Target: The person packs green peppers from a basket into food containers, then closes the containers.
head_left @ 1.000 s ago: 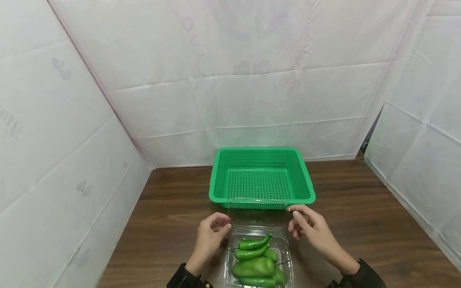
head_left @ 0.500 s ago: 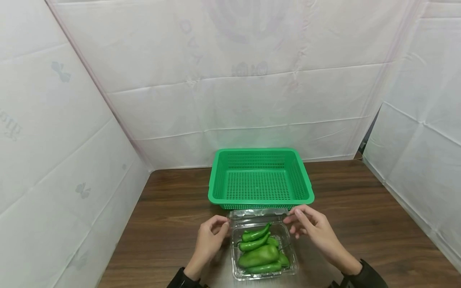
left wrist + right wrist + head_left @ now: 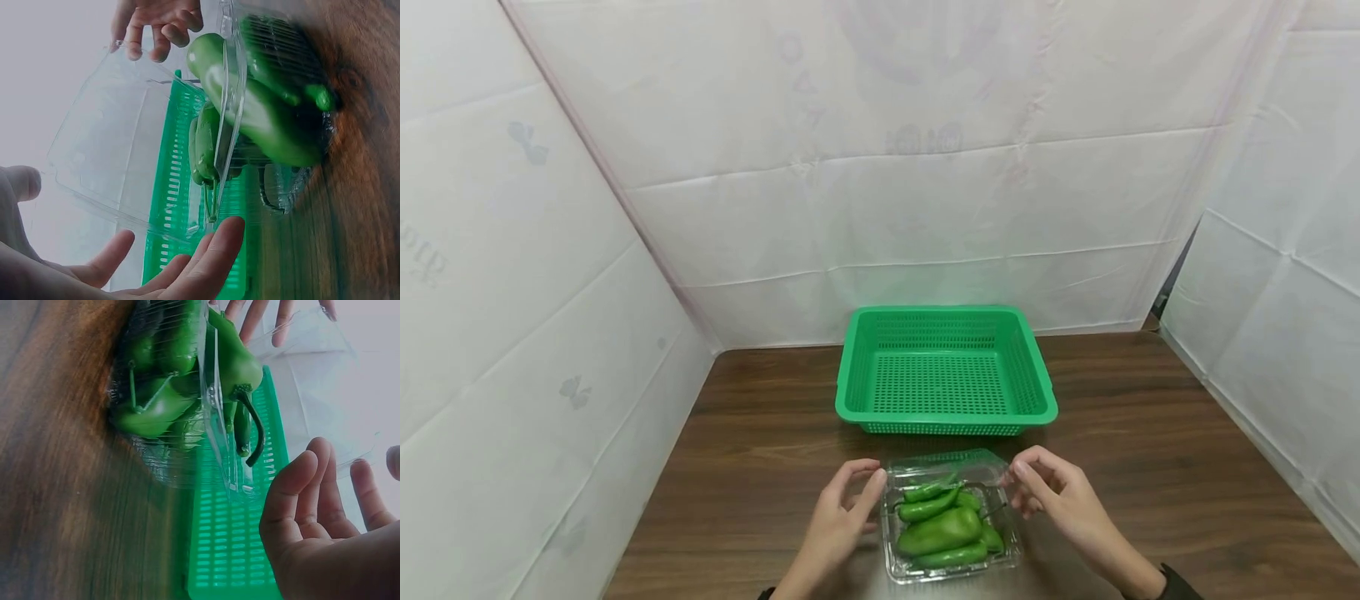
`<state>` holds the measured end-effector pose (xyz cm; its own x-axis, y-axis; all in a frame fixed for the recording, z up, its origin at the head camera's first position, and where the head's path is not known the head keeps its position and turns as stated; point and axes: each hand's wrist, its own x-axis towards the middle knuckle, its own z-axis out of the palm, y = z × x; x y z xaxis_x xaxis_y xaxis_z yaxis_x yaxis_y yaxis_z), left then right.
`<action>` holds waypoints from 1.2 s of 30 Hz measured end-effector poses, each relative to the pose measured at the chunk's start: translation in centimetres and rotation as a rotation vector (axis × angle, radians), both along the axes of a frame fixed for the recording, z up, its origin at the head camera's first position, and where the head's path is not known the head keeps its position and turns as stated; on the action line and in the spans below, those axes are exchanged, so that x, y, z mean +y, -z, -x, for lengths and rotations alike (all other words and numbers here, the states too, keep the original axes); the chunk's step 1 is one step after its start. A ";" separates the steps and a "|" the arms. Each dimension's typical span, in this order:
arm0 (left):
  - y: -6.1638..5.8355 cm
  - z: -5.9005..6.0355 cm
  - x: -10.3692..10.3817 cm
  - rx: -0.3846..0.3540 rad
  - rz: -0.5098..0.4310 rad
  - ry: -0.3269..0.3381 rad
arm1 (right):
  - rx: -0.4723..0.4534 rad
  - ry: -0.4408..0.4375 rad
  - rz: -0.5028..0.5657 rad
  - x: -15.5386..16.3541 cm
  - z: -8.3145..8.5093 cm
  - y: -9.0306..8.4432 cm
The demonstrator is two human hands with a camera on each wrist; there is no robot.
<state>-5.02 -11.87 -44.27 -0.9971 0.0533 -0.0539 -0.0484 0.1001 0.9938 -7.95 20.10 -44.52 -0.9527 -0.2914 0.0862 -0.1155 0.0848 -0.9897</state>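
Note:
A clear plastic clamshell container [image 3: 891, 554] sits on the table with several green peppers inside. One large pepper [image 3: 942, 533] lies among slimmer long ones, such as a curved chili [image 3: 928, 507]. The lid [image 3: 106, 144] stands tilted over the far part of the container. My left hand [image 3: 842, 512] is at the lid's left edge, thumb and index finger holding it lightly. On the opposite side my right hand [image 3: 1063, 496] pinches the lid's right corner between thumb and index finger. Its other fingers [image 3: 281, 500] hang loosely beside the container.
A green perforated basket [image 3: 1037, 367] with nothing in it stands just behind the container. White sheeting [image 3: 925, 208] forms walls behind and at both sides. Dark wood tabletop [image 3: 737, 467] shows on either side of the hands.
The lid has swung from leaning back near the basket, up and over toward the peppers. Both hands have followed it slightly nearer. The container has shifted a little rightward and away from me.

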 end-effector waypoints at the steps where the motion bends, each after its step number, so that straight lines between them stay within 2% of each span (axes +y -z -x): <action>1: 0.0 -0.2 0.0 -0.005 -0.008 0.002 | 0.000 0.003 -0.005 0.0 -0.1 0.0; 8: 0.6 -1.3 0.1 -0.011 -0.049 0.060 | -0.018 0.056 -0.121 -0.1 -0.8 0.3; 12: 1.2 -1.9 0.1 -0.018 -0.077 0.083 | 0.003 0.005 -0.139 0.1 -1.2 1.2; 21: 2.3 -2.8 0.3 -0.053 -0.086 0.079 | 0.086 -0.099 -0.114 0.5 -1.9 3.1; 24: 2.7 -3.0 0.2 -0.064 -0.058 0.083 | 0.065 -0.112 -0.114 0.6 -2.1 3.5; 30: 3.5 -3.1 -0.2 -0.106 -0.070 0.099 | 0.037 -0.135 -0.108 0.6 -2.4 4.0; 36: 3.8 -3.0 -0.4 -0.086 -0.079 0.118 | 0.026 -0.148 -0.117 0.7 -2.5 4.3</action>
<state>-1.99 -12.25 -48.09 -0.9757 0.1767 -0.1295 -0.1258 0.0320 0.9915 -5.46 20.78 -48.87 -0.8967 -0.4374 0.0677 -0.1605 0.1789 -0.9707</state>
